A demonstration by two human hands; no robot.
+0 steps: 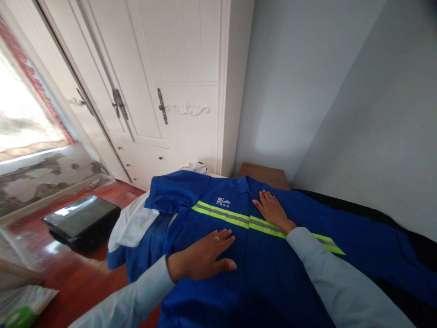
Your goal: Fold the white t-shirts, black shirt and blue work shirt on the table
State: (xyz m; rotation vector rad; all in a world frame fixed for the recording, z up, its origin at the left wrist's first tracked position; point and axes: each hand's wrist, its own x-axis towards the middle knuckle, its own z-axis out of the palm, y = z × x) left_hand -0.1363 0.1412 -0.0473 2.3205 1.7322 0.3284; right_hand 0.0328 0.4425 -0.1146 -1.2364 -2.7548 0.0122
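A blue work jacket point(205, 218) lies spread out, front up, with a yellow-green and grey reflective stripe point(235, 219) across its chest and a small white logo point(223, 201) above the stripe. My left hand point(205, 255) rests on the front below the stripe, fingers stretched and thumb apart, a ring on one finger. Higher up, my right hand point(271, 210) lies flat near the collar, its wrist over the stripe. Neither hand grips the cloth. One sleeve point(177, 184) points left; the other point(368, 237) runs off to the right.
White clothing point(133, 223) and more blue cloth point(145, 248) hang at the left edge. Behind stand a white wardrobe point(191, 54) and a brown wooden surface point(262, 175). A black plastic-wrapped object point(83, 218) sits on the red floor point(68, 278). At lower left is a plastic bag point(37, 296).
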